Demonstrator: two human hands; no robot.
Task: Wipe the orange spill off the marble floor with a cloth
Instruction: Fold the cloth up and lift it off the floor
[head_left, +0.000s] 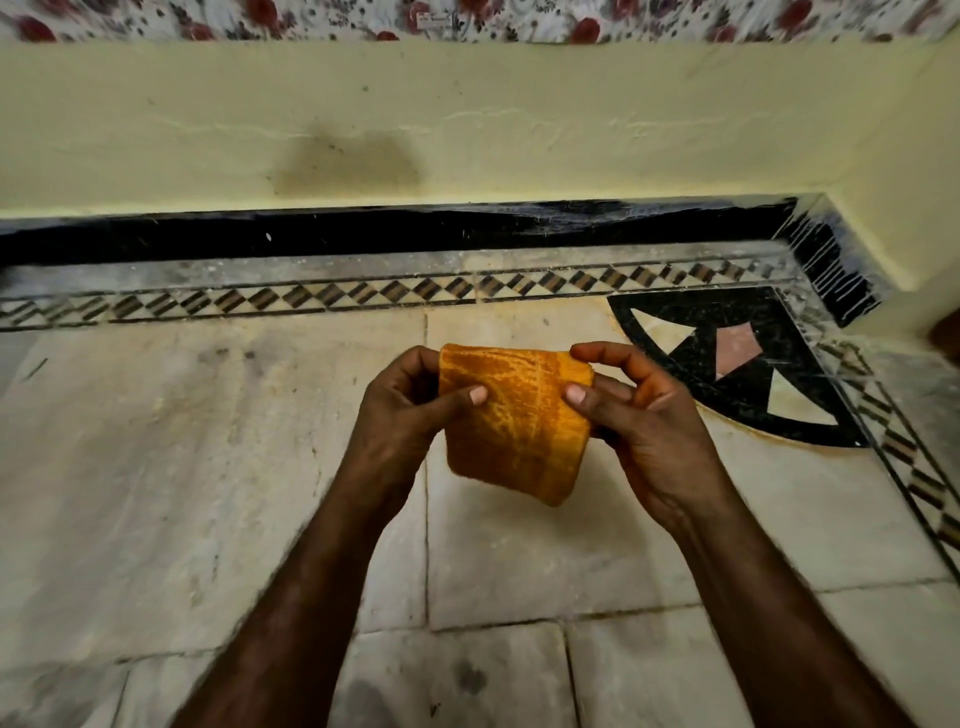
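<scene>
**Both hands gripping a folded, orange-stained cloth above the floor**

The left hand (410, 410) and right hand (639, 415) are holding the cloth (514, 426) between them, each pinching one side edge. The left thumb is pressing on the near face while its fingers are curling round behind. The right thumb is lying on the opposite edge, with the forefinger arching over the top corner.

The cloth is looking thick and nubbly, like towelling, folded into a rounded oblong and stained deep orange with darker mottling. Its long axis is running from the far edge at the fingertips back towards the person, the rounded near end leaning slightly towards the right wrist. It appears to be hanging clear of the marble floor (208, 467), which is showing pale, dull, scuffed slabs with dark joints beneath both forearms.

Beyond the right hand, a black quarter-circle inlay (670, 317) is holding cream and pink wedges, and a thin orange trace (769, 441) is following its curved edge. Past the fingertips a diamond-patterned border strip (363, 293) is running across, then black skirting (415, 234) and a rough yellow wall (467, 104).

The cloth's far face and the left fingers behind it are hidden. Both forearms are being cut off at the lower edge, the left one blurred.
</scene>
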